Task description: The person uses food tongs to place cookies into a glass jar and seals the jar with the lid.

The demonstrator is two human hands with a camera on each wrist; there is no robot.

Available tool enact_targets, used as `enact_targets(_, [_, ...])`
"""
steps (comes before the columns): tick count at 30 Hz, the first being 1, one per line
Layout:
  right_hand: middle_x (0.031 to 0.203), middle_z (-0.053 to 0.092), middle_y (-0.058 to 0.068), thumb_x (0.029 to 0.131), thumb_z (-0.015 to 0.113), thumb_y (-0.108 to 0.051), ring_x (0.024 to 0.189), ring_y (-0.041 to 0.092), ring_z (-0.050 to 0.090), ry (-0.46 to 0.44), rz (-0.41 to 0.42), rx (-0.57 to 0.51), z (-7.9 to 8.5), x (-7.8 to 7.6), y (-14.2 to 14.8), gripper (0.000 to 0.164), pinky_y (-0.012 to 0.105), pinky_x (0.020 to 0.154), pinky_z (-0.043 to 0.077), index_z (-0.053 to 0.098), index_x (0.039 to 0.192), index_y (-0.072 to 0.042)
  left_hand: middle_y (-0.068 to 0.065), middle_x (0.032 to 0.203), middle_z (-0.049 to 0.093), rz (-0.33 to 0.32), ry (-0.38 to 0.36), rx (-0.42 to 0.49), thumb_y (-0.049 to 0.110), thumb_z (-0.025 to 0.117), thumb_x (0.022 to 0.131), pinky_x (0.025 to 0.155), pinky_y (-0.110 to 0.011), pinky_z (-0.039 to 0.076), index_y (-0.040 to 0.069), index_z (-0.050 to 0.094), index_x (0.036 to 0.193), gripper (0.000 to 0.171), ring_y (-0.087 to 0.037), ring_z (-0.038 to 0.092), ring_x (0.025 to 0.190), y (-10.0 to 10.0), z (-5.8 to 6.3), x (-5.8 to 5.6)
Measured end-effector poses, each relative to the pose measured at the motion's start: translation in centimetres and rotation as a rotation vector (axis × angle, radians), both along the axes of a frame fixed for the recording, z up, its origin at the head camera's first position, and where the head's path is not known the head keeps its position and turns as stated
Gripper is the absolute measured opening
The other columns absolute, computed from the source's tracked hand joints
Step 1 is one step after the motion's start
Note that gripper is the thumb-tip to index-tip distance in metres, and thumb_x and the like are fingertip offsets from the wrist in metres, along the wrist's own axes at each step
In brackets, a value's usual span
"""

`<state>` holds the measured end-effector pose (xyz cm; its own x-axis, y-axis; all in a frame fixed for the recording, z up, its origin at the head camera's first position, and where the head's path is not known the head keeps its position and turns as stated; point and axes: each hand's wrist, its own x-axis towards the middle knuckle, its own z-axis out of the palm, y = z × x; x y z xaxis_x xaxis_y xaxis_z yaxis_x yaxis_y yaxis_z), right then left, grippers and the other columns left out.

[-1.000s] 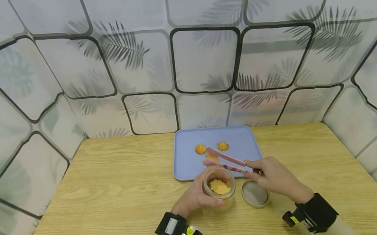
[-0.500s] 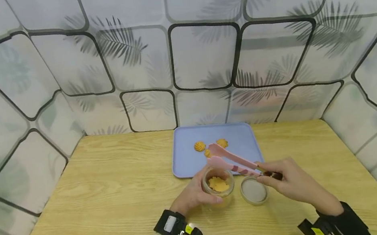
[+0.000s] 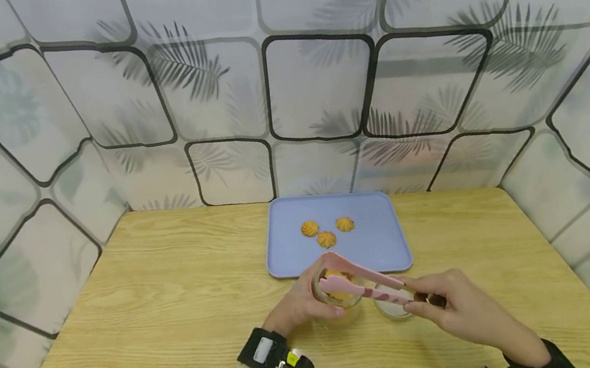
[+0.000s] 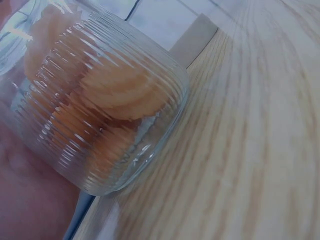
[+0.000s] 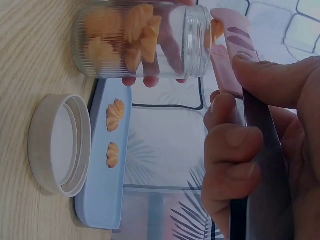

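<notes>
My left hand [image 3: 308, 301] grips a ribbed glass jar [image 5: 172, 45] round its side. Swirled cookies [image 4: 122, 90] fill part of the jar, seen through its wall. In my right hand [image 3: 465, 308] is a pair of pink tongs [image 3: 362, 269] with dark handles, thumb on one side and fingers on the other. The tongs' tips are over the jar's open mouth, and a cookie [image 5: 216, 31] shows between them in the right wrist view. Behind the jar, a blue tray [image 3: 375, 242] bears three cookies [image 3: 327, 239].
The round jar lid [image 5: 47, 145] lies on the wooden table [image 3: 174, 291] right of the jar, partly covered by the tongs in the head view. A patterned curtain [image 3: 228, 117] rises behind the table and at both sides.
The tongs have come back from over the tray to the jar's mouth, baring the front cookie on the tray. My right hand has shifted right and toward me; the left keeps its hold.
</notes>
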<state>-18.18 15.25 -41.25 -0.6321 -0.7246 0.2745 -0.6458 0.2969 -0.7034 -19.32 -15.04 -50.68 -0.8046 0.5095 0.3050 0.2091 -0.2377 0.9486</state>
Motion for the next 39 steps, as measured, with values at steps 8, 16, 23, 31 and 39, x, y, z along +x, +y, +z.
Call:
enact_targets(8, [0.072, 0.062, -0.013, 0.093, 0.072, -0.007, 0.052, -0.010, 0.034, 0.025, -0.004, 0.008, -0.34, 0.30, -0.33, 0.026, 0.015, 0.041, 0.034, 0.074, 0.119, -0.004, -0.007, 0.140, 0.057, -0.040, -0.007, 0.065, 0.018, 0.089, 0.078, 0.115, -0.042, 0.036, 0.011, 0.055, 0.138, 0.069, -0.032, 0.052, 0.124, 0.46, 0.20, 0.00])
enact_targets(16, [0.070, 0.058, -0.016, 0.091, 0.074, -0.007, 0.052, -0.011, 0.032, 0.071, -0.009, 0.014, -0.36, 0.47, -0.48, 0.023, 0.013, 0.041, 0.032, 0.075, 0.114, -0.009, -0.004, 0.141, 0.057, -0.041, 0.027, 0.067, 0.019, 0.090, 0.077, 0.116, -0.041, 0.035, 0.015, 0.060, 0.137, 0.068, -0.022, 0.052, 0.128, 0.35, 0.04, -0.27])
enact_targets(23, [0.073, 0.058, -0.019, 0.094, 0.073, -0.013, 0.053, -0.010, 0.037, 0.059, -0.011, 0.065, -0.25, 0.66, -0.42, 0.039, 0.015, 0.043, 0.037, 0.068, 0.132, -0.006, -0.004, 0.131, 0.060, -0.062, 0.178, 0.070, 0.030, 0.088, 0.080, 0.109, -0.040, 0.041, 0.021, 0.067, 0.132, 0.056, -0.023, 0.054, 0.120, 0.68, 0.12, -0.79])
enact_targets(31, [0.074, 0.057, -0.018, 0.094, 0.072, -0.014, 0.052, -0.010, 0.038, 0.042, -0.010, 0.065, -0.54, 0.72, -0.16, 0.041, 0.016, 0.043, 0.038, 0.066, 0.135, -0.009, -0.005, 0.137, 0.059, -0.053, 0.045, 0.077, 0.019, 0.088, 0.078, 0.115, -0.041, 0.037, 0.013, 0.058, 0.139, 0.068, -0.021, 0.054, 0.123, 0.45, -0.07, -0.40])
enact_targets(39, [0.075, 0.058, -0.017, 0.095, 0.071, -0.012, 0.052, -0.010, 0.038, 0.040, 0.006, 0.042, -0.88, 0.74, -0.03, 0.042, 0.015, 0.042, 0.036, 0.064, 0.137, -0.011, -0.005, 0.135, 0.059, -0.047, 0.029, 0.075, 0.017, 0.089, 0.078, 0.115, -0.042, 0.036, 0.009, 0.055, 0.138, 0.070, -0.023, 0.054, 0.121, 0.44, 0.02, -0.26])
